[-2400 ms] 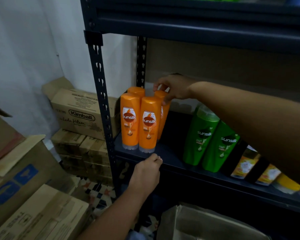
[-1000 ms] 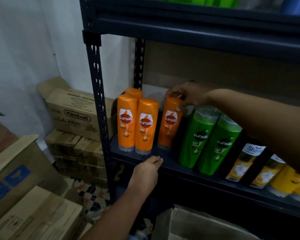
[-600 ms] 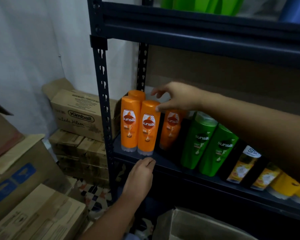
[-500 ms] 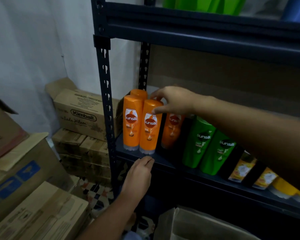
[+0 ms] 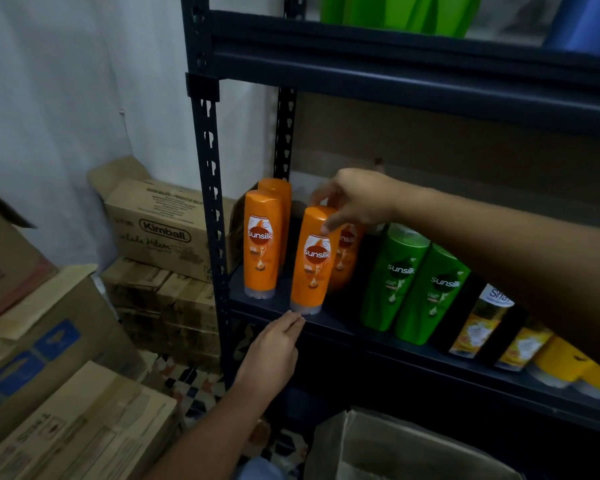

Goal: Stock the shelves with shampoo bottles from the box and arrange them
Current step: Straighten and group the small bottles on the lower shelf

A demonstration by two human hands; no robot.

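At lower centre, the left hand (image 5: 269, 358) lies flat, fingers extended, touching the dark shelf (image 5: 371, 336) edge. Just above, at frame centre, the right hand (image 5: 355, 199) pinches the top of a tilted orange Sunsilk bottle (image 5: 311, 261); green Sunsilk bottles (image 5: 414, 282) stand to its right.
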